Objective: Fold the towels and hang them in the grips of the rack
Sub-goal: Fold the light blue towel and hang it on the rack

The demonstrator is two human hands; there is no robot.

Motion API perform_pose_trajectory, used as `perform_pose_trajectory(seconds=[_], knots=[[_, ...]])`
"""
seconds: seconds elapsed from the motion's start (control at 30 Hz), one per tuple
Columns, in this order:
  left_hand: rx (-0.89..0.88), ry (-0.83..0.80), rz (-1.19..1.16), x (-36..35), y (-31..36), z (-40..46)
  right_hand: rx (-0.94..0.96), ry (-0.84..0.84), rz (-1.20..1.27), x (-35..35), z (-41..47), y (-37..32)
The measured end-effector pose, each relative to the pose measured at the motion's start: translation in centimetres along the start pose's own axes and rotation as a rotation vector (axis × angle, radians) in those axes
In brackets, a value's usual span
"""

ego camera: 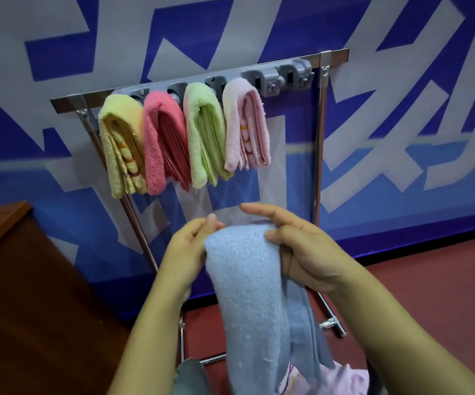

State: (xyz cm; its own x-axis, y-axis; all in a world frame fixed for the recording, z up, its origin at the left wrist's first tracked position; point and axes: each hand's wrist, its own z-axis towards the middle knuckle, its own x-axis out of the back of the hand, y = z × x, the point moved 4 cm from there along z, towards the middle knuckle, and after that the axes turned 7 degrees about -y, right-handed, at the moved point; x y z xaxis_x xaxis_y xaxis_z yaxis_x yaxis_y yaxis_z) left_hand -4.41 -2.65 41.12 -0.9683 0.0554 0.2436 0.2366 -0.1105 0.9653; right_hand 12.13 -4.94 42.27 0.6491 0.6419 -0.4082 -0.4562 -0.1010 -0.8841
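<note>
Towels hang on the rack [320, 132], four of them in a row: a yellow towel [122, 146], a red-pink towel [162, 141], a green towel [205, 132] and a pale pink towel [244, 124]. Each one sits folded in its own grip. Two empty grips [284, 76] wait at the right end of the bar. One blue towel [247, 295] is down low, in front of the rack. Both hands hold it at its folded top. The left hand [185, 252] pinches the left side, and the right hand [301, 246] grasps the right side with its thumb on the cloth. The blue towel hangs long, straight down from the hands. The nearest empty grip is up and a little to the right, so the right hand is nearer to it. More pale cloth [339, 377] lies at the bottom; I cannot tell how many pieces.
</note>
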Motion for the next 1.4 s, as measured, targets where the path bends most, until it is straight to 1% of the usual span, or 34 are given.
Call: perform_pose_trajectory(seconds=[0.1,0.3,0.4,0.47,0.57,0.63,0.7,0.8,0.87,0.93,1.0,1.17,1.3,1.4], knots=[[-0.043,-0.029,-0.249,-0.5,0.0,-3.0,0.046,0.01,-0.001,-0.1,0.1,-0.3],[-0.196,-0.145,-0.291,-0.6,1.3,-4.1,0.08,0.019,0.065,-0.7,-0.2,-1.3],[-0.201,-0.229,-0.385,-1.1,1.9,-4.2,0.086,0.081,0.119,-0.3,0.0,-1.7],[-0.198,-0.254,-0.453,-1.3,2.4,-4.4,0.109,0.113,0.194,-0.2,0.1,-2.0],[-0.239,-0.242,-0.537,-1.4,3.4,-4.2,0.135,0.112,0.283,-0.2,0.2,-2.2],[-0.243,-0.177,-0.571,-1.3,4.2,-3.9,0.119,0.096,0.285,0.1,0.1,-1.9],[-0.22,-0.12,-0.603,-1.2,4.7,-3.5,0.079,0.058,0.236,0.4,-0.2,-1.6],[-0.169,-0.111,-0.625,-1.3,5.3,-3.2,0.056,-0.038,0.131,0.3,-1.1,-1.7],[-0.134,-0.129,-0.629,-1.3,5.7,-3.1,0.07,-0.062,-0.068,0.1,-1.7,-1.9],[-0.114,-0.165,-0.643,-1.5,5.9,-3.0,0.106,-0.043,-0.265,-0.3,-1.9,-2.1],[-0.105,-0.188,-0.644,-1.6,6.1,-3.0,0.155,-0.04,-0.359,-0.9,-1.9,-2.3],[-0.1,-0.154,-0.585,-1.0,6.1,-3.1,0.233,0.047,-0.426,-1.5,-1.7,-2.8],[-0.115,-0.101,-0.615,0.0,5.9,-3.1,0.24,0.094,-0.325,-1.9,-1.4,-3.2],[-0.133,-0.1,-0.628,0.5,5.8,-3.0,0.245,0.127,-0.297,-1.9,-0.9,-3.0]])
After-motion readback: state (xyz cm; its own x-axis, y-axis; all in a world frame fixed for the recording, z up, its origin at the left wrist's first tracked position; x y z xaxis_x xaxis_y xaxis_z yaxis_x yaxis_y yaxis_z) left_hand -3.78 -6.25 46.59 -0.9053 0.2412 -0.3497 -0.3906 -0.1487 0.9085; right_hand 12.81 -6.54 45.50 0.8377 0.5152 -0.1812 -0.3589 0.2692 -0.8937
